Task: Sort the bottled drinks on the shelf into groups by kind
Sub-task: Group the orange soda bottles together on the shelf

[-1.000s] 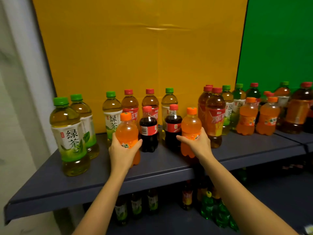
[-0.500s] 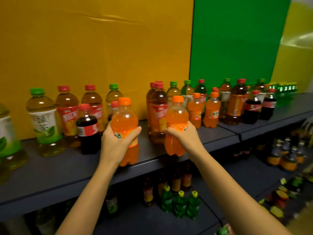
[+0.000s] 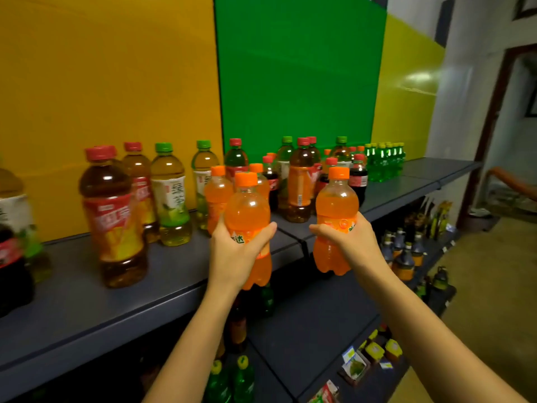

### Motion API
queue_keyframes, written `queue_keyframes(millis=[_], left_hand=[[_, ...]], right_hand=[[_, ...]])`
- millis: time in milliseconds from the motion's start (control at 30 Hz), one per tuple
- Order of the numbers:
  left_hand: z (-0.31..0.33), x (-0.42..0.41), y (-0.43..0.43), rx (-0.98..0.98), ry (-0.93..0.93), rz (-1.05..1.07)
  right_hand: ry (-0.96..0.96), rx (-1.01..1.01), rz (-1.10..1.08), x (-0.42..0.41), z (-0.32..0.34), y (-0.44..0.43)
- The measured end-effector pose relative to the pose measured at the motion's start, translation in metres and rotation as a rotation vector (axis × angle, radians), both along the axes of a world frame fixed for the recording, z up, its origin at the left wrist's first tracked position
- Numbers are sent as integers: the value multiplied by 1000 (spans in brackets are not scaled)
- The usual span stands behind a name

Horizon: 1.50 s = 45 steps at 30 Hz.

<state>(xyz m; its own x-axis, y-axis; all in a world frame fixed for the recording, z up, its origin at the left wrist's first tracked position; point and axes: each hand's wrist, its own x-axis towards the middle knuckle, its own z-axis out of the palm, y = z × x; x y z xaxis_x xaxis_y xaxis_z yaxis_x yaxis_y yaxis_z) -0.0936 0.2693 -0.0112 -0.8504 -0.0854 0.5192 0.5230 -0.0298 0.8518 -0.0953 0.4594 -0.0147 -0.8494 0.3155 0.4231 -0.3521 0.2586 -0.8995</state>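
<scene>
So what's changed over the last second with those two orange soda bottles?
Both hands carried them rightward off the shelf spot beside the colas: the left hand grips one orange plastic soda bottle, the right hand the other, now near two shelved orange sodas. Grips unchanged.

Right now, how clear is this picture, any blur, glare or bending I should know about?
Head view: the two orange soda bottles held in the left hand and right hand are sharp; bottles at the left edge smear; glare patch on the yellow-green panel; the shelf edge and doorway bow from the wide lens.
</scene>
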Motion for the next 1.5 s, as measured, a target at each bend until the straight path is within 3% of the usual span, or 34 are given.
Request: queue_keyframes(millis=[333, 733, 1133, 1500], left_hand=[[-5, -79, 152, -75, 11, -215], [-6, -192, 322, -44, -21, -381], [-12, -278, 446, -57, 0, -281], [-9, -361, 521, -39, -50, 103]], right_hand=[[35, 55, -192, -44, -4, 135], [61, 88, -330, -152, 14, 290], [51, 109, -225, -263, -3, 413], [7, 127, 190, -404, -4, 479]])
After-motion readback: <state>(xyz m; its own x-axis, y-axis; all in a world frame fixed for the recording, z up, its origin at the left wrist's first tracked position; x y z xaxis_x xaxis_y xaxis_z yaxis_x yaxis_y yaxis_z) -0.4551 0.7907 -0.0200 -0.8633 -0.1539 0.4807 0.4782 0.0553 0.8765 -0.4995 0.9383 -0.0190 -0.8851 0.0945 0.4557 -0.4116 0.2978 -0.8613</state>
